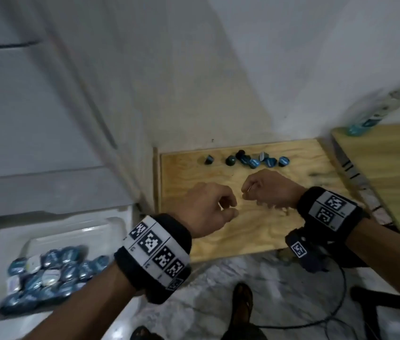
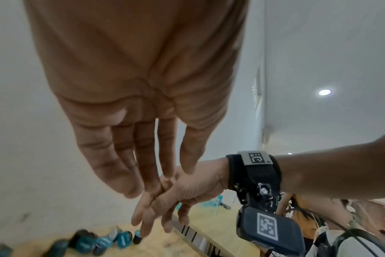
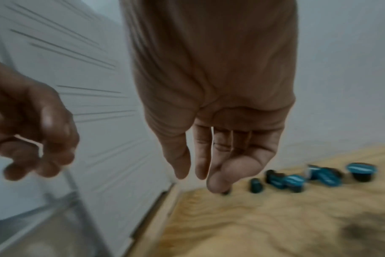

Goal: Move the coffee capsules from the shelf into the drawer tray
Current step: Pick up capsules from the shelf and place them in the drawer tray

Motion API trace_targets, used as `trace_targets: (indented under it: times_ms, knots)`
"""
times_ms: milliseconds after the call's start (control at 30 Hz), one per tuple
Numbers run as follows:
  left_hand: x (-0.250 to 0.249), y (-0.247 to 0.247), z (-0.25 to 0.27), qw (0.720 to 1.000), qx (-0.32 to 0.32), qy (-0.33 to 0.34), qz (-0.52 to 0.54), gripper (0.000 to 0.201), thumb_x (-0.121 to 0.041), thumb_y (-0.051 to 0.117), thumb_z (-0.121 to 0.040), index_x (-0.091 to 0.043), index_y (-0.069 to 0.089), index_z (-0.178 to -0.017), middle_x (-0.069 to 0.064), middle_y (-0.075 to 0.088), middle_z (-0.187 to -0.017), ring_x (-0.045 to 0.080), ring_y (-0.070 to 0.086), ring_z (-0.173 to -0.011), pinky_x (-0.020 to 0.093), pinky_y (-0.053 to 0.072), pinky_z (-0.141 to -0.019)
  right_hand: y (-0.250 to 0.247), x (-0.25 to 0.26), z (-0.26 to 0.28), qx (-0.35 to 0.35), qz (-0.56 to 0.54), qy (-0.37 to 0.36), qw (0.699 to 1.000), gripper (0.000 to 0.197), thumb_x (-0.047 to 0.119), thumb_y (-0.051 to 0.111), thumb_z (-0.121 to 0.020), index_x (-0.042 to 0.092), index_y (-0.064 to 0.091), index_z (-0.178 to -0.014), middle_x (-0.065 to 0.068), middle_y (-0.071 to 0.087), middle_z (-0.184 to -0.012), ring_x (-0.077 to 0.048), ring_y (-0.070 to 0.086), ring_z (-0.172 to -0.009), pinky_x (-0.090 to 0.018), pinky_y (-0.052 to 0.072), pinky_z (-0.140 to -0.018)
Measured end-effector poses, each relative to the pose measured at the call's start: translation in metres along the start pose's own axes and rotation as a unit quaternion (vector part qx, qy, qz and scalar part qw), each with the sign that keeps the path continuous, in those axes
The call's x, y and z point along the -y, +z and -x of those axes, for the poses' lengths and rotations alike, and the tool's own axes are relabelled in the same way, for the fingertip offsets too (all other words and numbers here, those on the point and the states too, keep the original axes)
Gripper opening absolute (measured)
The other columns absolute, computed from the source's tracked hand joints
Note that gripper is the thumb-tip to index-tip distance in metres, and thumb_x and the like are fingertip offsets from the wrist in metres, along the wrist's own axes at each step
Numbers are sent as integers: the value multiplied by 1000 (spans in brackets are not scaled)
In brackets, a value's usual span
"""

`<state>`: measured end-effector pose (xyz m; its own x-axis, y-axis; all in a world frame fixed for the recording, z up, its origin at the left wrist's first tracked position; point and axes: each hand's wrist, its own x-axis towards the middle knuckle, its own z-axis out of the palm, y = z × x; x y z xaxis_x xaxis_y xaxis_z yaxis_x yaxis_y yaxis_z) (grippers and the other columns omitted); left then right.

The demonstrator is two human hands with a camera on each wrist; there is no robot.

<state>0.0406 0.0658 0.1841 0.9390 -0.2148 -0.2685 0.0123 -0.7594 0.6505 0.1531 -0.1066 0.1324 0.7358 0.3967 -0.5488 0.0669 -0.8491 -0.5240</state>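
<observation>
- Seven or so small teal-and-black coffee capsules (image 1: 248,160) lie in a loose row at the back of the pale plywood shelf board (image 1: 238,236), close to the wall; the exact count is hard to tell through the blur.
- Many more capsules are heaped in the white plastic drawer tray (image 1: 5,244), down to the left, so the task looks well along.
- Left hand (image 1: 208,207) hovers over the board near its front, fingers loosely bent, holding nothing that I can see.
- Right hand (image 1: 265,190) hangs just beside it, nearer the row, fingers relaxed and pointing down in its own wrist view; it too is empty.
- My judgement: this is the reach for another pickup. Next move calls for going forward to the row and pinching one or two capsules, then carrying them left and down to the tray.
- Several capsules touch or lean on each other, so a careless grab could knock neighbours rolling.
- Off to the right a blurred teal-labelled bottle (image 1: 375,114) stands on a second wooden surface (image 1: 390,168), well clear of the path; a black cable (image 1: 336,300) trails on the floor below.
</observation>
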Motion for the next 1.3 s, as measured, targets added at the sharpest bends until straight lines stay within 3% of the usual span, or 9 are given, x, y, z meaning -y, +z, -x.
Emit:
trace_targets:
  times_ms: [133,267,400,500,633,733,900,1067,1300]
  knots:
    - [-25,58,-123,999,-12,-41,-3,19,-23,58,-91,-9,70,-98,5,71,-99,21,64,-93,26,46,-74,-50,-88,-59,-69,17,10,997,22,17,59,-92,0,72,-97,-17,72,-104,-31,66,-99,-43,54,-89]
    - [-26,107,-243,996,-12,-61,-69,25,-18,51,-93,-7,64,-111,13,66,-115,31,62,-104,33,48,-80,-85,-155,-121,-127,-10,83,988,34,24,48,-97,-4,66,-105,-21,68,-96,-39,67,-84,-53,58,-79]
    - [-18,133,-332,980,30,-30,-196,40,-13,50,-91,-10,51,-130,16,51,-131,36,48,-119,43,46,-94,-95,-204,-178,-126,-40,105,986,41,24,57,-94,0,55,-128,-23,58,-126,-40,63,-102,-53,57,-84]
    - [-6,150,-374,950,79,-35,-300,58,-6,56,-88,-17,38,-142,11,42,-142,33,36,-131,48,42,-103,-94,-221,-206,-83,-52,94,991,52,24,60,-94,7,44,-140,-18,50,-136,-38,60,-109,-48,56,-89]
    - [2,162,-392,923,82,-30,-375,42,-9,55,-90,-15,49,-132,9,52,-134,31,36,-128,45,39,-100,-90,-231,-226,-93,-32,49,994,42,23,63,-91,7,54,-129,-18,56,-130,-35,57,-114,-47,53,-93]
    - [5,168,-391,915,60,-24,-398,31,-8,51,-91,-16,57,-120,6,59,-124,29,38,-121,42,38,-95,-84,-235,-226,-118,-27,34,992,29,23,68,-88,5,64,-111,-18,64,-115,-35,59,-106,-45,54,-87]
    - [-3,163,-360,935,18,-42,-351,35,-13,56,-89,-11,55,-124,9,58,-126,29,39,-123,42,37,-99,-80,-232,-206,-122,-28,35,991,27,20,68,-87,3,60,-106,-17,64,-107,-35,60,-101,-40,53,-79]
    - [-33,131,-277,980,-97,-106,-135,36,-21,60,-89,-12,57,-124,12,60,-124,30,47,-119,38,43,-93,-71,-202,-155,-116,-98,9,988,17,13,69,-85,7,61,-99,-12,69,-87,-18,63,-60,-14,46,-44]
    - [-65,65,-110,983,-139,-112,51,29,-23,70,-82,-25,66,-111,-2,70,-106,13,59,-90,24,47,-77,-39,-107,-52,-64,-215,-113,968,16,11,74,-83,10,62,-93,-10,67,-88,-14,62,-54,-28,54,-55]
